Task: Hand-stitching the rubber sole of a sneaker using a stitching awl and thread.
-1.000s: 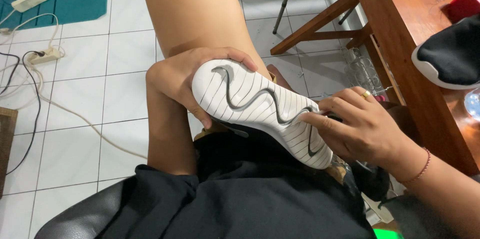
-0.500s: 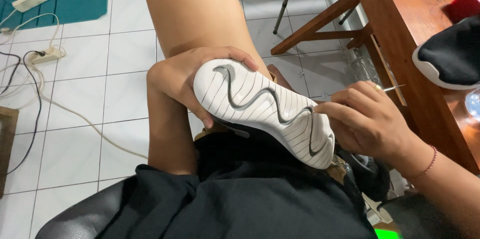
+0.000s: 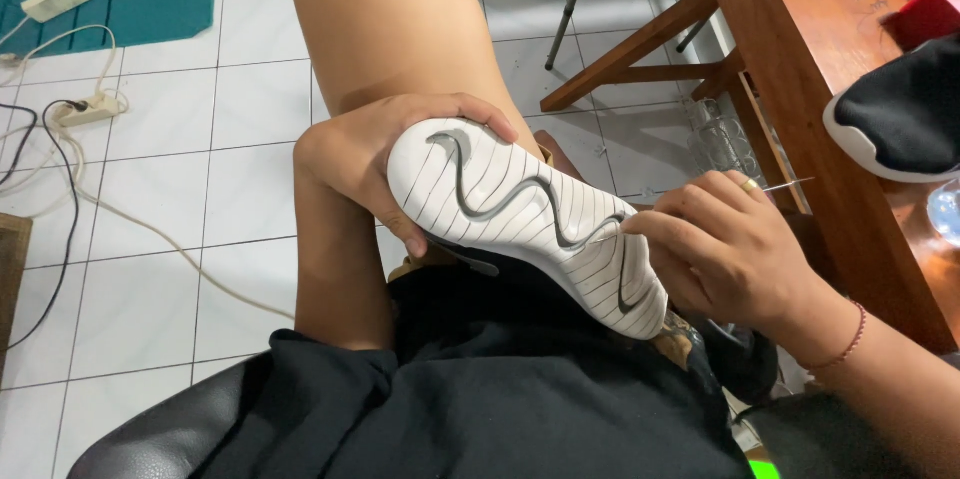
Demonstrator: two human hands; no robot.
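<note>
At frame centre the left hand (image 3: pixel 385 164) grips the shoe (image 3: pixel 530 219) by its toe, sole up, steadying it. The right hand (image 3: pixel 735 249) pinches a needle (image 3: pixel 785 182) at the sole's edge. Another shoe (image 3: pixel 900 119) lies on the counter (image 3: pixel 800 49), upper right.

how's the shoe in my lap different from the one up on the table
The shoe in your lap is turned sole-up, showing a white grooved sole with grey wavy lines; the shoe on the table shows its black upper and only a white sole edge. The lap shoe is gripped by your left hand, with your right hand at its edge; the table shoe lies untouched on the wooden table and is partly cut off. Both have white soles.
</note>
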